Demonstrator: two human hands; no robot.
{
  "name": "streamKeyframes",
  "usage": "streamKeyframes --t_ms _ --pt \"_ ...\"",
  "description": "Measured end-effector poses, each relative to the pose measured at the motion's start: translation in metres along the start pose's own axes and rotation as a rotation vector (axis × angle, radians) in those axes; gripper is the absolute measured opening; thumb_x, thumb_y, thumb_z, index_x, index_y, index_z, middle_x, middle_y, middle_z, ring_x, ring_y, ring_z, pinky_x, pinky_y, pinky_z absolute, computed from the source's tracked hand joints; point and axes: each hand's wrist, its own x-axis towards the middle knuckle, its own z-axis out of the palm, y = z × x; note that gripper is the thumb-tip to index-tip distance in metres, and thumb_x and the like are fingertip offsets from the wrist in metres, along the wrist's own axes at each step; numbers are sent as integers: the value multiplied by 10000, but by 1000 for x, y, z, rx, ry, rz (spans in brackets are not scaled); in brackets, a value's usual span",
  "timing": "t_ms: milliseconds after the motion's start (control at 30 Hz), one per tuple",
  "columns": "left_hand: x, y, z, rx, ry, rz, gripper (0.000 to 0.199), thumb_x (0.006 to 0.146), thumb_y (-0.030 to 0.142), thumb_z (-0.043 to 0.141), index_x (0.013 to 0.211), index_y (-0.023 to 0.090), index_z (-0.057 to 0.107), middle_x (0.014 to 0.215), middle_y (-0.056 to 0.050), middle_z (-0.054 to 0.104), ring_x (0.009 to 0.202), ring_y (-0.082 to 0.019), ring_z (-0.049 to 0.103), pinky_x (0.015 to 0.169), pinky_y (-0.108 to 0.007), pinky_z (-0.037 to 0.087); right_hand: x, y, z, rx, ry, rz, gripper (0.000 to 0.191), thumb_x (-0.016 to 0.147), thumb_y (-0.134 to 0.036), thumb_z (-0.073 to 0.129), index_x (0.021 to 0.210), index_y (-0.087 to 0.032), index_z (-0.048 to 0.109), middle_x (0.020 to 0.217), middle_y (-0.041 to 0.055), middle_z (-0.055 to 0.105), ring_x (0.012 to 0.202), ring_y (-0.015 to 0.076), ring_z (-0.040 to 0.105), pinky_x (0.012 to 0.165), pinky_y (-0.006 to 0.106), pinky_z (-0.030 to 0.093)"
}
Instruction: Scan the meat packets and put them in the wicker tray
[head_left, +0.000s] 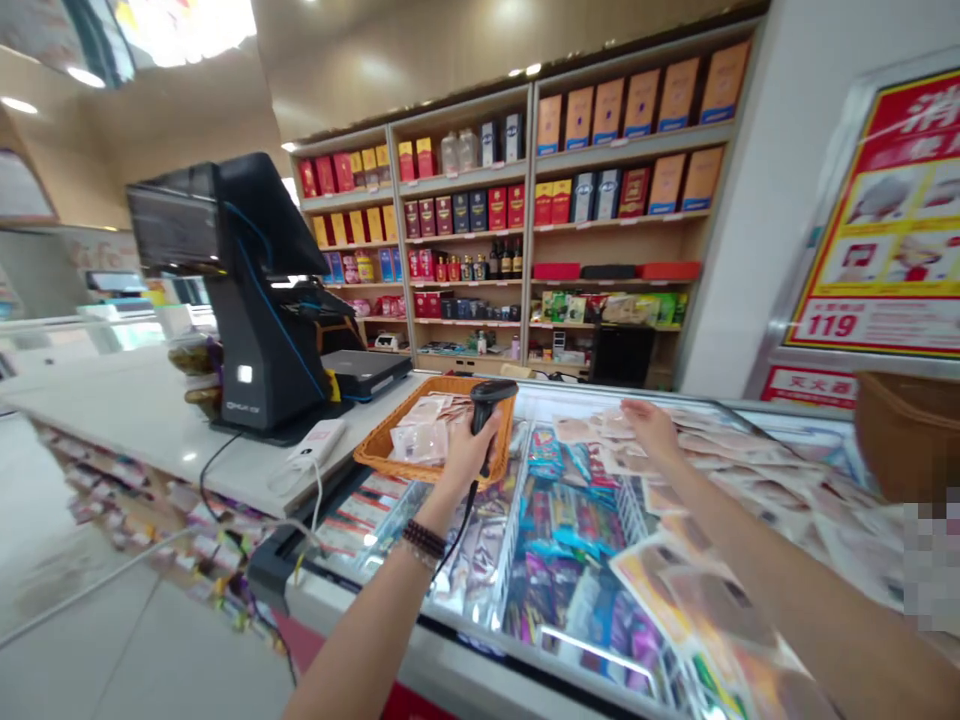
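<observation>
A black handheld barcode scanner [489,402] stands upright in my left hand [472,450], its head above my fingers and its cable hanging beside my wrist. Behind that hand, an orange woven basket [375,452] holds several small clear packets [424,440]. My right hand [651,428] reaches over the glass freezer top, fingers drawn together at the edge of the flat clear packets [592,430] spread there. Its fingertips appear closed on one of them, though the grip is small and blurred. More flat packets [780,480] lie overlapped to the right.
Coloured frozen goods [574,510] show under the freezer glass. A black checkout terminal [259,300] stands on the white counter [97,385] at left, with a white cable [150,545] trailing down. A brown container [907,430] is at right; stocked shelves [532,230] line the back.
</observation>
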Motion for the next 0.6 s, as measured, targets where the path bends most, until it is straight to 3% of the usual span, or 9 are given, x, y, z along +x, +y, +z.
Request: streamKeyframes --t_ms 100,267,400,600 --pt "-6 -10 34 -17 -93 0 617 737 733 884 776 224 537 586 70 536 400 -64 463 394 -206 349 1 21 -48 -270 31 -166 222 824 -297 728 1017 -219 805 1137 126 831 1162 332 737 1154 532 514" --pt "-11 -40 80 -48 -171 -37 656 699 776 888 782 226 541 589 67 545 398 -70 469 389 -212 347 -18 46 -91 -647 -190 -315 310 787 -249 818 1094 -202 819 1239 152 805 1237 356 703 1177 493 495" --pt "-16 -68 96 -15 -179 -67 654 718 804 849 788 233 538 575 69 537 386 -71 449 393 -217 345 -37 51 -94 -810 -263 -343 203 918 -171 698 1063 -209 836 1204 154 810 1165 327 728 1093 432 524" --pt "-22 -89 89 35 -189 -107 628 766 799 810 777 239 527 559 70 508 415 -77 431 426 -223 335 -48 47 -75 -822 -189 -369 340 1018 -114 505 982 -211 829 1114 147 819 1038 297 735 954 398 536"
